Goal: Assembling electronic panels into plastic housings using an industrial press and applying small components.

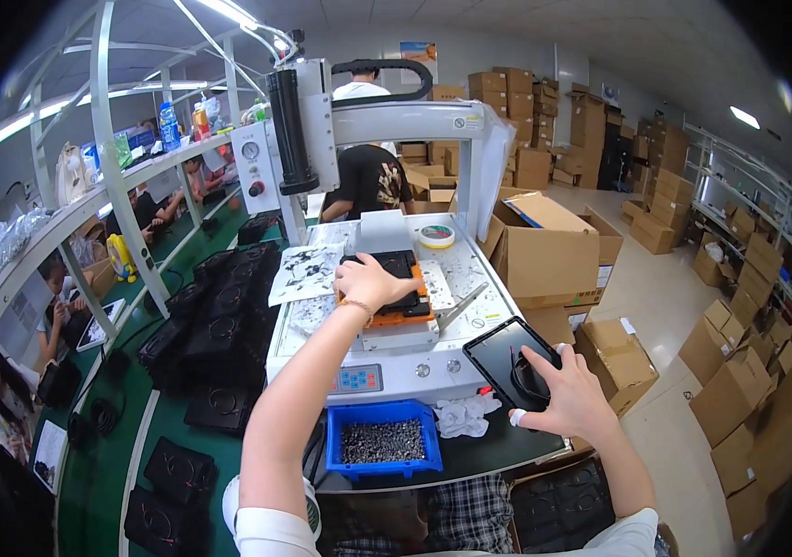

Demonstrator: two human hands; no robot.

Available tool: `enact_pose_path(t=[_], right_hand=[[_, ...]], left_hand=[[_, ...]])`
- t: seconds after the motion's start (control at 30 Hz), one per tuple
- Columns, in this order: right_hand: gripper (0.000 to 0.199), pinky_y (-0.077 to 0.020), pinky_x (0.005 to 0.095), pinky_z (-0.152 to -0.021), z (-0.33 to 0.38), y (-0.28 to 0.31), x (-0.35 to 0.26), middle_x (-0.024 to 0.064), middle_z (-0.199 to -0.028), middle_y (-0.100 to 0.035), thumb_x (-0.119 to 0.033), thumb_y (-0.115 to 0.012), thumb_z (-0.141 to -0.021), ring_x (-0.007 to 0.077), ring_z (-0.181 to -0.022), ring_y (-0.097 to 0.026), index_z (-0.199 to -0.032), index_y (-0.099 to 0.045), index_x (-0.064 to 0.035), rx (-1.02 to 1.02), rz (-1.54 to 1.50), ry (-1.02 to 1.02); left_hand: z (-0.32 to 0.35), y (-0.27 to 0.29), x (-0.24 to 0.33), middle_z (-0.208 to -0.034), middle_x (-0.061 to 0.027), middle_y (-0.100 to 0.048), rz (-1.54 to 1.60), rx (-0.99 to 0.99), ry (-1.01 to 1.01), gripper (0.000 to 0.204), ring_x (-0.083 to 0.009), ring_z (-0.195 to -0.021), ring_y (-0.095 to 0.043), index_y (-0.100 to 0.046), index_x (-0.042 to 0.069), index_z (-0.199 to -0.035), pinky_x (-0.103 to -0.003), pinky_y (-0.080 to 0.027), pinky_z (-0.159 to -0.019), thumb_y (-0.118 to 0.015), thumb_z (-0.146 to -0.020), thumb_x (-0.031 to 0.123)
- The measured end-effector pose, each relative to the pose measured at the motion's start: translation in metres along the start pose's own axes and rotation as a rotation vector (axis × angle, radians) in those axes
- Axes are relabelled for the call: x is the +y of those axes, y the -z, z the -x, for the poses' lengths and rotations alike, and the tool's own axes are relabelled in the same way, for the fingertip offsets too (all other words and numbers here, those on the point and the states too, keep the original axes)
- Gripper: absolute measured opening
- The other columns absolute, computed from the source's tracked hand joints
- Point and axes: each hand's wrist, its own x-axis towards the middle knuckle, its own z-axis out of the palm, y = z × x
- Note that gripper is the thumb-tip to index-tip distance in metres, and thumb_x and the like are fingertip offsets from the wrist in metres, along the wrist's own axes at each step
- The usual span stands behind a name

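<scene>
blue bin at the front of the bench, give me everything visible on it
The blue bin is a shallow rectangular tray, apparently plastic, open-topped and upright. It sits at the green bench's front edge, below the white machine's control panel. Small dark parts, too small to identify, nearly fill it. A crumpled white cloth lies beside its right corner. Neither hand touches it.

Left hand (373, 283) hides black panel (394, 278) partly.

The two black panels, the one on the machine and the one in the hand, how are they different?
The panel on the machine lies flat in an orange holder under the left hand; the held panel is tilted off the bench edge, gripped by the right hand. The machine panel is mostly covered; the held one shows its whole face. Both are black, flat rectangles.
</scene>
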Motion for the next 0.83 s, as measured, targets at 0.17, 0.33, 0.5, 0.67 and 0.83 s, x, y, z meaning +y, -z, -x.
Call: enact_pose_path(t=[0.17, 0.33, 0.5, 0.67, 0.83], right_hand=[[0.096, -0.0463, 0.0516, -0.092, -0.042, -0.003, -0.007, 0.0334, -0.127, -0.042, -0.062, -0.071, -0.061, 0.0483, -0.112, -0.048, -0.14, -0.046, -0.013, 0.083, 0.03, -0.039], [0.098, -0.048, 0.0502, -0.091, -0.124, -0.005, -0.045, 0.0346, -0.122, -0.046, -0.069, -0.066, -0.063, 0.05, -0.113, -0.049, -0.137, -0.046, -0.0072, 0.07, 0.023, -0.107], [0.122, -0.0445, 0.0513, -0.096, -0.187, -0.024, -0.124, 0.0372, -0.129, -0.044, -0.073, -0.065, -0.065, 0.0502, -0.117, -0.049, -0.153, -0.013, -0.0071, -0.064, -0.051, -0.149], [0.126, -0.0423, 0.0532, -0.098, -0.21, -0.036, -0.173, 0.0331, -0.134, -0.041, -0.075, -0.063, -0.066, 0.0473, -0.123, -0.044, -0.154, -0.001, -0.0104, -0.164, -0.023, -0.254], [0.122, -0.0348, 0.0565, -0.105, -0.223, -0.042, -0.195, 0.036, -0.144, -0.029, -0.076, -0.06, -0.07, 0.051, -0.13, -0.035, -0.154, -0.001, -0.0114, -0.222, -0.016, -0.321]], left_hand=[[-0.003, 0.013, 0.001, -0.134, -0.0331, -0.044, -0.003, 0.033, 0.058, 0.127, -0.0432, -0.126, -0.044, -0.028, -0.005, -0.146, -0.049, -0.04, -0.099, -0.058, -0.061, 0.085], [-0.008, 0.045, -0.031, -0.131, -0.0372, -0.047, 0.129, 0.199, -0.034, 0.123, -0.0481, -0.124, -0.047, -0.033, -0.008, -0.142, -0.048, -0.041, -0.101, -0.057, -0.063, 0.083], [0.028, 0.079, -0.087, -0.12, -0.0389, -0.053, 0.118, 0.219, -0.026, 0.115, -0.0483, -0.116, -0.054, -0.041, -0.008, -0.135, -0.049, -0.045, -0.096, -0.057, -0.064, 0.081], [0.069, 0.09, -0.135, -0.123, -0.0399, -0.05, 0.083, 0.206, 0.019, 0.121, -0.0491, -0.118, -0.051, -0.031, -0.006, -0.144, -0.048, -0.043, -0.098, -0.059, -0.064, 0.08], [0.098, 0.09, -0.163, -0.124, -0.0391, -0.049, 0.008, 0.173, 0.06, 0.124, -0.0466, -0.121, -0.049, -0.023, -0.003, -0.149, -0.046, -0.041, -0.101, -0.057, -0.064, 0.082]])
